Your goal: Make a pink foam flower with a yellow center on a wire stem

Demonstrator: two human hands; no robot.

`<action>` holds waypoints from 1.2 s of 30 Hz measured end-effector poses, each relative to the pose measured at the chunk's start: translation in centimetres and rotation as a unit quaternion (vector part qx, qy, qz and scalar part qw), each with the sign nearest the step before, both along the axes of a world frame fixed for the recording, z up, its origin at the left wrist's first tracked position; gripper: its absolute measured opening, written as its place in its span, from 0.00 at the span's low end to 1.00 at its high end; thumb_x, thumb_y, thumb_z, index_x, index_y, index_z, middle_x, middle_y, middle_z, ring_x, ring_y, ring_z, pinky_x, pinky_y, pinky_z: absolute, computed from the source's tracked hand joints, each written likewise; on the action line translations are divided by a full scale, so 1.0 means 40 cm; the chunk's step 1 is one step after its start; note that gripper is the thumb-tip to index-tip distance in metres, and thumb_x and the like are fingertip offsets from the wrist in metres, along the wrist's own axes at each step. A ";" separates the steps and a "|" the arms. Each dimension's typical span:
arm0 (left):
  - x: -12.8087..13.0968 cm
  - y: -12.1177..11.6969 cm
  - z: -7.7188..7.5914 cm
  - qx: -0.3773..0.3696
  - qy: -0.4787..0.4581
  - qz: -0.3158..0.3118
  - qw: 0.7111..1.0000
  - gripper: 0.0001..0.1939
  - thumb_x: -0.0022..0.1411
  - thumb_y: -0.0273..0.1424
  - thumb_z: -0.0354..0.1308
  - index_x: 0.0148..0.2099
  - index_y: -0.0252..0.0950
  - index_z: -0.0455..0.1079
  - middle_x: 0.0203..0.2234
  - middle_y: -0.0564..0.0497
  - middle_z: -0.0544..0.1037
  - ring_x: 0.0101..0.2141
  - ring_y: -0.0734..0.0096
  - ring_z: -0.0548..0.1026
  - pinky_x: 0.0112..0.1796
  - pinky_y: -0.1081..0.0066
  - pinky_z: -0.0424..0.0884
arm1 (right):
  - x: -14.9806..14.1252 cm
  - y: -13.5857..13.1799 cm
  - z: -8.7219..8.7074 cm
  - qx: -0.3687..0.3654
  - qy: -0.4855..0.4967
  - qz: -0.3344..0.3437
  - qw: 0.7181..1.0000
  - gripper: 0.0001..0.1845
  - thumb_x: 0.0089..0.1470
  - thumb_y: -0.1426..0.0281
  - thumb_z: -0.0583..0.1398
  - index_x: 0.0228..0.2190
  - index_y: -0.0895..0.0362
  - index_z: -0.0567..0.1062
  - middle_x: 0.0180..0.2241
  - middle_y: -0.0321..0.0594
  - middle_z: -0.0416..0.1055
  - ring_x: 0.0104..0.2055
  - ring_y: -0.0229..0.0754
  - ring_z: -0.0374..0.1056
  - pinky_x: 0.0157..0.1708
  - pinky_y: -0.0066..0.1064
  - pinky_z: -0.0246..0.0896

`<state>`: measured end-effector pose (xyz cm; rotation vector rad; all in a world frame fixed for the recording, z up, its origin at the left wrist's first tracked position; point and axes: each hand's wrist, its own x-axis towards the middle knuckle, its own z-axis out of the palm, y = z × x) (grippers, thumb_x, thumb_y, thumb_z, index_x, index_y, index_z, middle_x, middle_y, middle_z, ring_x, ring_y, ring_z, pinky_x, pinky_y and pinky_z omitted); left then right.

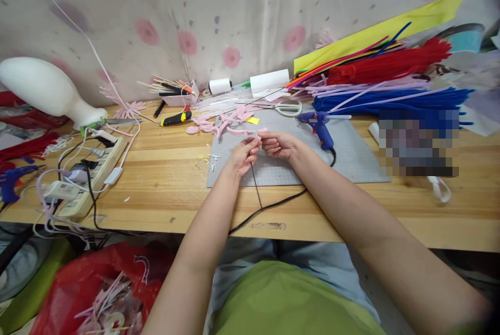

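Note:
Both of my hands meet over the grey cutting mat (273, 174). My left hand (242, 158) is closed in a pinch, and a thin dark wire stem (257, 185) runs down from its fingers toward the table edge. My right hand (279, 145) pinches a pink fuzzy pipe cleaner (262, 130) close to the left fingertips. Exactly how the pink piece and the stem meet is hidden by the fingers. Just beyond lie several pink pipe cleaner shapes (222, 122). A blue glue gun (321, 129) rests on the mat, right of my hands.
Scissors (289, 108) and a yellow-black utility knife (175, 119) lie behind. Blue (351, 101) and red pipe cleaner bundles (390, 61) fill the back right. A black cable (279, 202) crosses in front. At left are a power strip (91, 178) and a white foam head (50, 87).

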<state>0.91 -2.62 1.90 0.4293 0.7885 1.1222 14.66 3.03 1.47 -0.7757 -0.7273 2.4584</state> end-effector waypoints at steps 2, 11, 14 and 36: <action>0.007 0.000 -0.003 0.013 0.024 0.028 0.999 0.13 0.50 0.20 0.63 0.32 0.33 0.60 0.21 0.56 0.70 0.15 0.90 0.58 0.13 0.86 0.40 | -0.002 0.001 0.002 0.006 -0.016 -0.010 1.000 0.12 0.60 0.75 0.54 0.23 0.59 0.63 0.08 0.22 0.49 0.08 0.24 0.40 0.07 0.11 0.37; 0.033 -0.009 -0.012 0.081 0.192 0.136 0.968 0.19 0.42 0.28 0.69 0.35 0.34 0.63 0.22 0.55 0.74 0.17 0.86 0.62 0.16 0.82 0.46 | 0.003 -0.001 0.010 0.057 -0.087 -0.034 0.994 0.15 0.56 0.75 0.58 0.21 0.57 0.59 0.09 0.23 0.49 0.09 0.24 0.40 0.08 0.13 0.37; 0.025 -0.010 -0.009 0.088 0.179 0.120 0.973 0.15 0.43 0.30 0.68 0.32 0.32 0.67 0.24 0.52 0.75 0.18 0.87 0.62 0.16 0.82 0.44 | 0.008 -0.001 0.012 0.063 -0.067 -0.055 0.994 0.16 0.55 0.70 0.60 0.22 0.57 0.59 0.10 0.23 0.52 0.10 0.23 0.42 0.09 0.13 0.38; -0.017 0.000 0.004 -0.027 -0.012 -0.069 0.997 0.07 0.58 0.30 0.60 0.35 0.29 0.71 0.22 0.54 0.69 0.15 0.91 0.58 0.09 0.90 0.44 | -0.020 -0.015 0.010 0.137 -0.116 -0.099 0.979 0.13 0.47 0.75 0.62 0.18 0.60 0.64 0.10 0.26 0.53 0.11 0.23 0.42 0.09 0.14 0.36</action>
